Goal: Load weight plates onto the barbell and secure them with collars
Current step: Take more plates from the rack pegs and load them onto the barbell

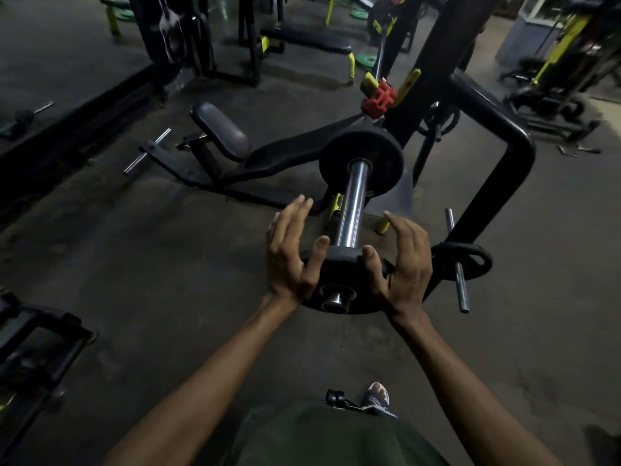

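Your left hand (291, 253) and right hand (400, 264) flank a small black plate (339, 269), thumbs pressed on its upper rim, the other fingers spread and lifted off. The plate is threaded on the near tip of the barbell sleeve (351, 205), whose long axis runs straight away from your fingertips, tilting slightly right. Beyond them a larger plate (361, 156) already sits on the sleeve, with bare steel between the two. Open floor (174, 264) lies left of your fingers; a rack frame (504, 169) crowds the right.

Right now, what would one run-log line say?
step: sliding black round weight plate onto chrome barbell sleeve | left hand, right hand: gripping plate | collar: not on
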